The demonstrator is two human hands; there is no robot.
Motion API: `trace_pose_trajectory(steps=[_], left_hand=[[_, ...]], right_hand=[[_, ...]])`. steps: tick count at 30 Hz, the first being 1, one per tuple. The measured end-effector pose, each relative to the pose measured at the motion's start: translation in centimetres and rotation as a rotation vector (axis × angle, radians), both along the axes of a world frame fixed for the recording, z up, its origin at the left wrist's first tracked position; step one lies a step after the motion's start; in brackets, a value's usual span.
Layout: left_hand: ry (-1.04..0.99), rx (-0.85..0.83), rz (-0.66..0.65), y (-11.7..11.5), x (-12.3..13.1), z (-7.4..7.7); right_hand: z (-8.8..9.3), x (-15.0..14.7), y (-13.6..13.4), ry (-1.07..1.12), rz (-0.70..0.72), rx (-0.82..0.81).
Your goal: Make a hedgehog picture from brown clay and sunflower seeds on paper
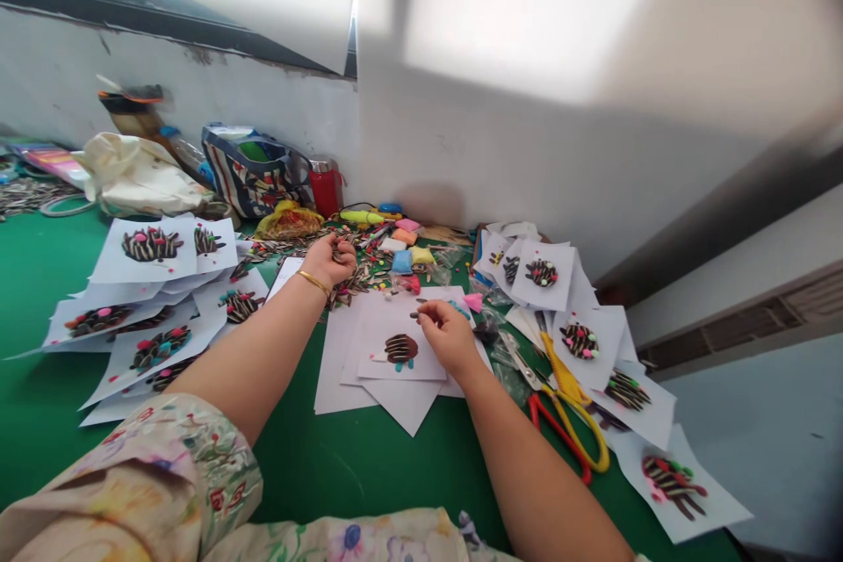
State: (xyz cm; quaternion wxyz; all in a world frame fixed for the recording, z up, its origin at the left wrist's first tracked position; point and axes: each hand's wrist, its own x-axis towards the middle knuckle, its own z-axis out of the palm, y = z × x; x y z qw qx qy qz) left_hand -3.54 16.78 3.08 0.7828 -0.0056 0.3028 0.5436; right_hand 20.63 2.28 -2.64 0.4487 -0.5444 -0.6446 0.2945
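My right hand [448, 335] pinches a dark sunflower seed [415, 314] just above the white paper [372, 364] in front of me. On that paper is a small hedgehog-like figure [400, 349] of brown clay, with striped seeds stuck in it and blue bits below. My left hand [331, 262], a gold bangle at its wrist, is closed with its fingers curled around some sunflower seeds. It is over the edge of a loose seed pile [359, 274]. More white sheets lie under the paper.
Finished-looking seed pictures lie stacked at left [145, 250] and right [543, 274]. Yellow-handled scissors [576, 404] and a red-handled pair [559, 435] lie right of my right hand. Behind are clay packets [402, 262], a red flask [326, 189] and a striped bag [254, 171].
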Motion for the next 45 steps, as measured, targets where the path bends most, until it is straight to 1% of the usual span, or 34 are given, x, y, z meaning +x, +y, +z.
trace_pose_trajectory(steps=[3,6,10,12,14,17,19,22,24,25,27,30,33,36,37,39,40,43,45], left_hand=[[-0.066,0.016,0.002,-1.4,0.1,0.2],[-0.131,0.028,0.029,-3.4,0.3,0.2],[-0.21,0.054,0.076,-6.4,0.5,-0.1],[-0.241,0.072,0.125,-7.9,0.8,-0.3],[-0.229,0.064,0.151,-9.2,1.3,-0.6],[-0.23,0.012,0.118,-10.9,2.4,-1.1],[-0.24,-0.035,0.099,-11.9,3.2,-1.3],[-0.23,-0.007,0.025,-13.2,4.5,-1.6],[-0.249,-0.005,-0.022,-14.0,5.2,-1.6],[-0.262,-0.008,-0.049,-14.3,5.6,-1.7],[-0.267,-0.019,-0.09,-14.9,6.1,-1.8],[-0.264,-0.026,-0.161,-15.5,6.6,-2.3],[-0.279,-0.036,-0.203,-15.7,6.6,-2.9],[-0.307,-0.018,-0.241,-15.7,6.3,-3.1],[-0.315,-0.013,-0.251,-15.7,6.1,-3.0],[-0.319,-0.016,-0.219,-15.7,6.0,-2.8],[-0.319,-0.026,-0.203,-15.8,6.0,-2.7],[-0.292,-0.04,-0.201,-15.9,6.1,-2.5],[-0.256,-0.036,-0.219,-16.0,6.3,-2.6]], right_hand=[[-0.1,0.0,0.0,0.002,-0.001,-0.004],[-0.2,0.1,0.0,0.003,-0.008,-0.013],[-0.3,0.0,0.0,-0.008,0.003,-0.026],[-0.2,-0.1,-0.1,-0.02,0.01,-0.023],[0.0,-0.5,-0.5,-0.023,0.022,-0.021],[0.7,-1.3,-1.5,-0.012,0.069,-0.005],[1.1,-2.0,-2.4,-0.019,0.154,0.046],[1.5,-3.1,-3.7,-0.028,0.29,0.146],[1.7,-3.6,-4.2,-0.04,0.32,0.223],[1.8,-3.8,-4.4,-0.051,0.314,0.26],[1.9,-4.2,-4.5,-0.094,0.26,0.33],[2.0,-4.4,-4.6,-0.204,0.194,0.415],[2.2,-4.2,-4.6,-0.283,0.218,0.457],[2.7,-3.2,-4.4,-0.271,0.211,0.451],[2.8,-2.8,-4.2,-0.263,0.163,0.443],[3.0,-1.8,-3.6,-0.253,0.07,0.424],[3.0,-1.4,-3.3,-0.258,0.048,0.399],[2.6,-0.6,-2.6,-0.294,0.051,0.346],[2.2,-0.6,-2.4,-0.304,0.05,0.362]])
